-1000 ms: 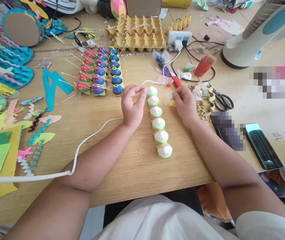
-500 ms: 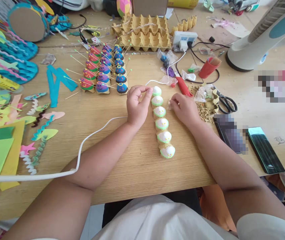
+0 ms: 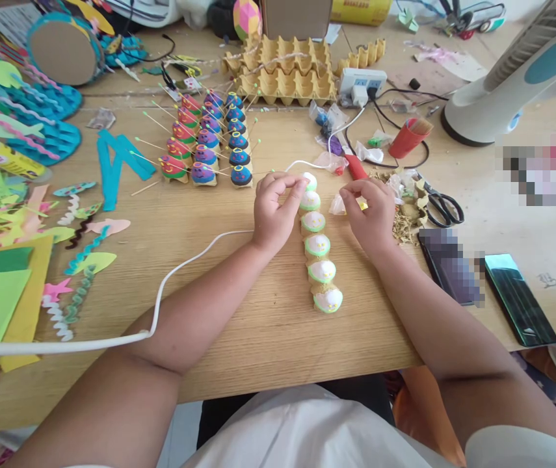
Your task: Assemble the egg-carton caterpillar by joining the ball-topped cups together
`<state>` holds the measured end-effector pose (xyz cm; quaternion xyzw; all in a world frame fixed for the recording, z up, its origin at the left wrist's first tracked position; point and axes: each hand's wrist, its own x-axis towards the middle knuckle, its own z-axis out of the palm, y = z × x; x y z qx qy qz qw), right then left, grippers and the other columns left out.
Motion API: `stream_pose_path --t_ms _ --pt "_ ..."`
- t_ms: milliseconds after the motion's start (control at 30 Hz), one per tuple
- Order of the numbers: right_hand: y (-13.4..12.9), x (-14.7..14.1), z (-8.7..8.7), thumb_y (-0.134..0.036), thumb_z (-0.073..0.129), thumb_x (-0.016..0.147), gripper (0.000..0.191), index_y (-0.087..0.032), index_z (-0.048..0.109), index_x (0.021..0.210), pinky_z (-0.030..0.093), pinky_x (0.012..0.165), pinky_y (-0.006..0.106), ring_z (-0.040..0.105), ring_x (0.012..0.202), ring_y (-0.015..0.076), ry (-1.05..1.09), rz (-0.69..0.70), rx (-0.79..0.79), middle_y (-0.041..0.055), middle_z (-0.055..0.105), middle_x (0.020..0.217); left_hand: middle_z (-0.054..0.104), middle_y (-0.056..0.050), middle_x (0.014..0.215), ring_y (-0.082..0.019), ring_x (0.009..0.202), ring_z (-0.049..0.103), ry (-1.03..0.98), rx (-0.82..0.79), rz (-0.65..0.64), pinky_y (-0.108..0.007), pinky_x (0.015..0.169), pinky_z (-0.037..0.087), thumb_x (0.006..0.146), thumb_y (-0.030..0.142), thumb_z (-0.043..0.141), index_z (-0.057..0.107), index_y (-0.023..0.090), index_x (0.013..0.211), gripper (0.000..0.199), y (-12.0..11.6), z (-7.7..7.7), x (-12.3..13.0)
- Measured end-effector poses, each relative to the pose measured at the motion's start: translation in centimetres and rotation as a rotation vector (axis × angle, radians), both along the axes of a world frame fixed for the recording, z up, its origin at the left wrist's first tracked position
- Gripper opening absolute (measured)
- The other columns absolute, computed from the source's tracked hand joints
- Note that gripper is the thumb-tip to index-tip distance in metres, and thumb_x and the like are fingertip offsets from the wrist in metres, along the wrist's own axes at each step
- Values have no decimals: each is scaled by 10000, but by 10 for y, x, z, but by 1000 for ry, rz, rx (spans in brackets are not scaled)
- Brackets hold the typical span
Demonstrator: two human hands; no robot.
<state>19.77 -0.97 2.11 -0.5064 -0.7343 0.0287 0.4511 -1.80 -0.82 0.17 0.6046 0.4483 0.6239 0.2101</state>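
Note:
A row of egg-carton cups (image 3: 317, 246) topped with white clay runs away from me, with green rims and small yellow bits on the nearer ones. My left hand (image 3: 278, 211) is beside the far end of the row, thumb and fingertips pinched together next to the last white cup. Whatever is in that pinch is too small to make out. To the right of the row, my right hand (image 3: 371, 211) is held with thumb and forefinger closed together. Under its fingertips lies a small clear plastic bag (image 3: 337, 205) with something yellow at it. I cannot see what the right fingertips hold.
Painted egg-carton cups (image 3: 205, 155) with thin sticks stand beyond my left hand. Egg trays (image 3: 285, 84), a power strip (image 3: 363, 81) and a white fan (image 3: 477, 107) are at the back. Scissors (image 3: 446, 207) and a phone (image 3: 520, 299) lie right. A white cable (image 3: 175, 266) crosses my left forearm.
My right hand has lifted off the table slightly, and the plastic bag with yellow now shows beneath its fingers. My left hand stays pinched by the far cup. The whole view has shifted slightly.

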Motion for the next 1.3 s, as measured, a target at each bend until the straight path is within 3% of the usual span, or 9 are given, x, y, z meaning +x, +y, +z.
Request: stream_pose_path --t_ms 300,533,900,1100,1300 --pt "-22 -15 5 -588 589 1104 354 -345 844 1078 568 1053 622 727 1026 303 54 57 22 83 755 1051 811 -51 1109 -235 1165 731 29 -51 -174 -410 1132 523 1083 746 572 882 286 1032 557 -12 13 5" --pt "-21 -12 6 -618 631 1076 325 -402 874 1075 513 1115 617 683 1054 286 -77 28 14 67 699 1024 790 -60 1130 -257 1224 711 27 -93 -276 -445 1185 518 1073 775 553 873 283 937 603 -17 16 5" --pt "-15 -11 1 -572 672 1061 284 -373 871 1100 518 1115 642 699 1132 325 -69 68 -24 83 687 1063 774 -73 1164 -268 1272 697 -49 -160 -333 -460 1231 531 1077 683 622 870 272 910 508 -14 13 4" --pt "-13 -9 1 -649 611 1070 384 -361 864 1090 519 1098 669 724 1084 334 -90 72 21 86 720 1029 785 -71 1178 -267 1293 714 -93 -166 -381 -465 1248 539 1075 675 635 876 285 927 481 -13 10 4" --pt "-15 -7 5 -711 659 1021 420 -330 834 1022 479 1123 671 716 1200 369 -51 54 -3 81 741 1002 794 -61 1237 -265 1329 717 -146 -208 -446 -464 1240 551 1056 727 632 880 307 965 497 -12 8 5"
